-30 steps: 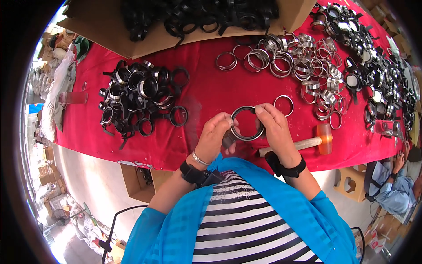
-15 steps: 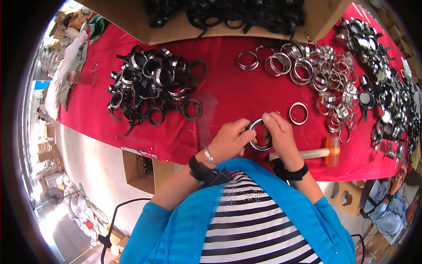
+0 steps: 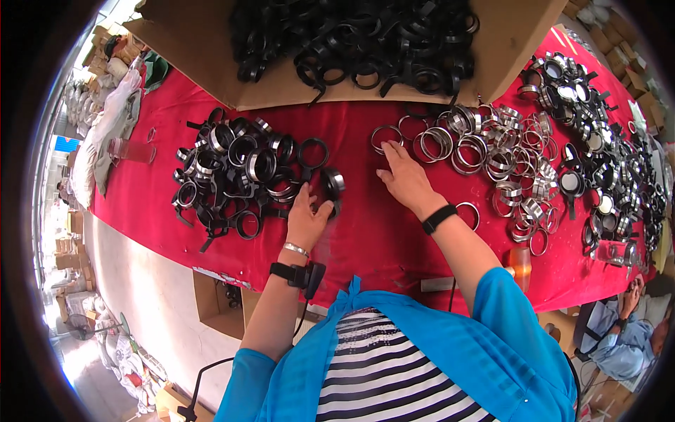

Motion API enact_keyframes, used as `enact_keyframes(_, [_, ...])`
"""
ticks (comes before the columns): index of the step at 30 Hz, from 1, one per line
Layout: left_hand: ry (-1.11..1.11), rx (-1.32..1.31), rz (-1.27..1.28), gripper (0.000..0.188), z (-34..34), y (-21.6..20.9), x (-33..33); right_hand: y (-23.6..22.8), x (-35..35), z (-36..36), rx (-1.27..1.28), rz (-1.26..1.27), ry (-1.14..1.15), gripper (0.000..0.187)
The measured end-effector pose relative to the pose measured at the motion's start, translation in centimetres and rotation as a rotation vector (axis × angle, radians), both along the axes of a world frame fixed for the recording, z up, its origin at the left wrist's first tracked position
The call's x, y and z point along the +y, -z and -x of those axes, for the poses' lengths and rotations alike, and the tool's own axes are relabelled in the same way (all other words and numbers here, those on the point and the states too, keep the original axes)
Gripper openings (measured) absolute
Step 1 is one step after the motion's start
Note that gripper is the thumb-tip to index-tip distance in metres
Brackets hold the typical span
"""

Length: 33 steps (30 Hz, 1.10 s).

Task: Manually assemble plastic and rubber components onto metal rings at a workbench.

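Observation:
My left hand (image 3: 308, 218) has its fingers apart beside the right edge of a pile of black ring holders (image 3: 242, 151), many with silver rings in them. Just past its fingertips is a black ring holder with a silver ring (image 3: 333, 184), smeared by motion and apart from the grip as far as I can see. My right hand (image 3: 408, 179) stretches forward with fingers extended, its fingertips at the near rim of a silver ring (image 3: 387, 135). That ring lies at the left end of a heap of loose silver rings (image 3: 517, 155).
A cardboard box (image 3: 281, 98) full of black ring holders stands at the far side of the red-covered table (image 3: 365, 232). A hammer with an orange head (image 3: 520, 267) lies near the front edge. More black-and-silver pieces (image 3: 605, 155) cover the right. Another person (image 3: 622, 323) sits at lower right.
My hands have parted from around one black-and-silver ring. The left has gone left to the black pile and let the piece go; the right has reached forward to the silver rings.

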State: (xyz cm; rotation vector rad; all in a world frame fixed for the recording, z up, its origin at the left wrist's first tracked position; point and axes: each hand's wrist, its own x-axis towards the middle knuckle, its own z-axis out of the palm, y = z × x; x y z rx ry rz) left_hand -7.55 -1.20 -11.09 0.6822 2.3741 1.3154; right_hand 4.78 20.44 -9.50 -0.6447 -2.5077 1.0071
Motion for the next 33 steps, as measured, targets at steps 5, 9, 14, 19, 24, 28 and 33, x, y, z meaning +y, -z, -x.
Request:
enact_keyframes(5, [0.108, 0.382, 0.057, 0.04, -2.4, -3.1, 1.0, 0.7, 1.5, -1.0, -0.156, -0.163, -0.025, 0.03])
enact_keyframes(9, [0.189, 0.1, -0.142, 0.028, -4.9, -5.7, 3.3, -0.9, 0.1, -3.6, 0.132, 0.933, 0.028, 0.014])
enact_keyframes(14, [0.37, 0.093, -0.172, 0.021, -6.8, -5.6, 6.1, -3.0, -3.2, -6.3, 0.266, 1.183, -0.051, 0.012])
enact_keyframes(19, [0.302, -0.466, -0.044, 0.015, -7.8, -3.0, 7.2, -2.0, -4.3, -9.2, 0.103, 1.071, 0.024, 0.015])
enact_keyframes(24, [0.26, -0.773, -0.156, 0.012, -8.3, -2.7, 8.5, 0.2, -1.7, -11.8, -0.048, 0.197, 0.163, 0.011])
enact_keyframes(28, [0.288, -1.014, -0.283, 0.012, -9.4, -3.3, 9.8, -0.3, 0.0, -14.6, -0.281, -0.082, 0.255, 0.009])
enact_keyframes(33, [0.325, -1.411, -0.392, 0.012, -10.7, -1.6, 10.3, -4.6, 1.3, -16.3, -0.477, -0.1, 0.328, 0.027])
